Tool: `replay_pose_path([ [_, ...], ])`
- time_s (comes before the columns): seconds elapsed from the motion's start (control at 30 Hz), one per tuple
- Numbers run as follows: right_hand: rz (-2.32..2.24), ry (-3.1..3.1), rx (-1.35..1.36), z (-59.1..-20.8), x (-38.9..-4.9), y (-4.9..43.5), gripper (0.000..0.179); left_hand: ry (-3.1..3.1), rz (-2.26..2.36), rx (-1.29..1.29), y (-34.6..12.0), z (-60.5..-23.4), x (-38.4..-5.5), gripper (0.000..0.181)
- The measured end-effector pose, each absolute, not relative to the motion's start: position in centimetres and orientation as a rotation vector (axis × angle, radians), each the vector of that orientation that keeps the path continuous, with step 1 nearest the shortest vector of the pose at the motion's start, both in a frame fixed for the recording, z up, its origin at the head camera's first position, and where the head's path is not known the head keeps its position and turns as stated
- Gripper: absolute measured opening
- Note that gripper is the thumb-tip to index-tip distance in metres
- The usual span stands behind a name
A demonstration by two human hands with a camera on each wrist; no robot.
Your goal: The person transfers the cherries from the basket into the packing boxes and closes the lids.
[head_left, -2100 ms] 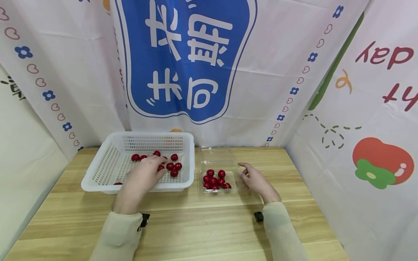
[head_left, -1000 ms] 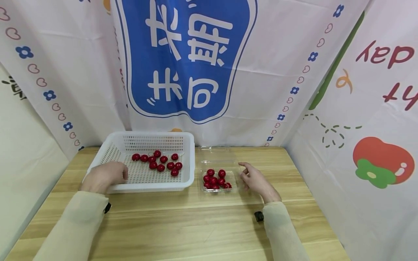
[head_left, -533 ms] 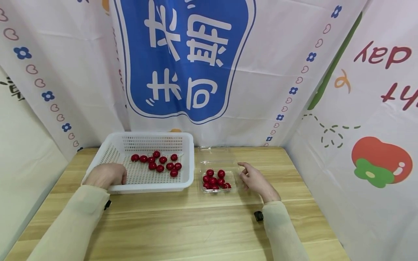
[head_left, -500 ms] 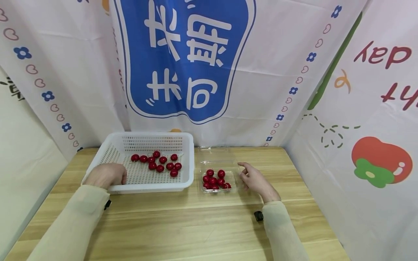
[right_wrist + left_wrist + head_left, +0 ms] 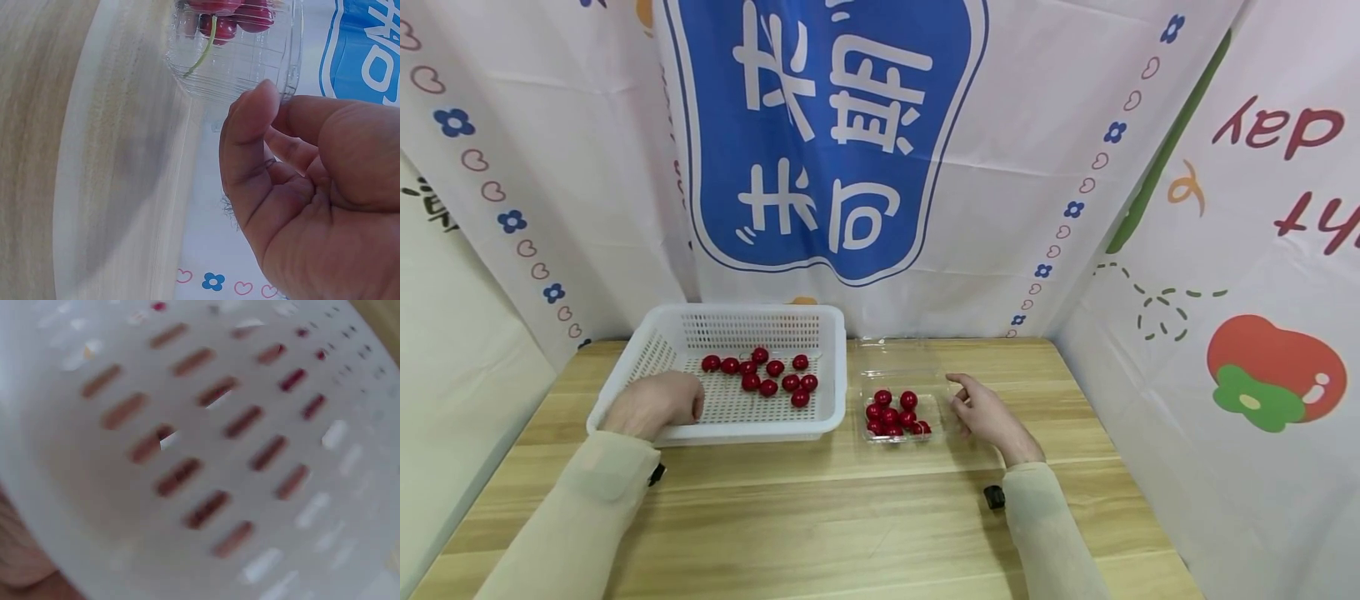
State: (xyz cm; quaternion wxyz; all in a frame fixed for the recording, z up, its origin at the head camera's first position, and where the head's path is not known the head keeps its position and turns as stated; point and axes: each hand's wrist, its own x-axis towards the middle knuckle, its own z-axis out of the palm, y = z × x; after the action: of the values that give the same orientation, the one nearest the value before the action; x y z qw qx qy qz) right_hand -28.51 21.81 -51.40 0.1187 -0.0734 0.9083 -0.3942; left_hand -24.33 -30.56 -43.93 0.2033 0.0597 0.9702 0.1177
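Note:
My left hand (image 5: 658, 403) reaches over the front left rim of a white slotted basket (image 5: 741, 429), fingers bent down inside. In the left wrist view the basket wall (image 5: 125, 531) covers the fingertips; skin and spots of dark red show through its slots, so I cannot tell whether they pinch a cherry. Several red cherries (image 5: 767, 387) lie toward the basket's middle and right. Beside it stands a clear plastic clamshell box (image 5: 931, 408), lid folded back, with several cherries (image 5: 891, 417) in it. My right hand (image 5: 988, 418) rests loosely curled by its right side, holding nothing (image 5: 219, 28).
Both containers stand at the back of a wooden table (image 5: 850, 517), close to a printed white cloth (image 5: 1000, 208). More cloth hangs at the left and right. In the right wrist view a green stem (image 5: 206, 51) shows inside the box.
My left hand moved from the basket's middle to its front left corner, over where a cherry lay, then slightly right just now. The right hand has stayed put.

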Motion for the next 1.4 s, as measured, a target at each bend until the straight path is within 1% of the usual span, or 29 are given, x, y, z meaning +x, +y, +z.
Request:
replay_pose_path([
  [0.13, -1.148, 2.659, -0.213, -51.4, -28.5, 21.8, 0.057, 2.74, 0.305, 0.277, -29.6, -43.5, -24.6, 0.015],
  [0.33, -1.155, 2.658, -0.215, -51.4, -28.5, 21.8, 0.057, 2.815, 0.315, 0.401, -28.3, -42.6, -24.8, 0.023],
  [0.57, -1.171, 2.65, -0.218, -51.5, -28.5, 21.8, 0.057, 2.904, 0.28, 0.487, -26.3, -41.9, -24.5, 0.027],
  [0.73, -1.179, 2.645, -0.223, -51.5, -28.5, 21.9, 0.057, 2.987, 0.266, 0.56, -24.5, -41.8, -24.1, 0.027],
  [0.87, -1.182, 2.645, -0.226, -51.5, -28.5, 21.9, 0.057, 3.039, 0.309, 0.579, -23.1, -41.7, -23.7, 0.027],
  [1.07, -1.174, 2.648, -0.229, -51.6, -28.6, 21.9, 0.057, 3.138, 0.381, 0.68, -20.8, -41.7, -23.3, 0.026],
  [1.4, -1.18, 2.643, -0.239, -51.7, -28.7, 22.0, 0.057, 3.224, 0.451, 0.82, -17.0, -42.2, -23.3, 0.026],
])
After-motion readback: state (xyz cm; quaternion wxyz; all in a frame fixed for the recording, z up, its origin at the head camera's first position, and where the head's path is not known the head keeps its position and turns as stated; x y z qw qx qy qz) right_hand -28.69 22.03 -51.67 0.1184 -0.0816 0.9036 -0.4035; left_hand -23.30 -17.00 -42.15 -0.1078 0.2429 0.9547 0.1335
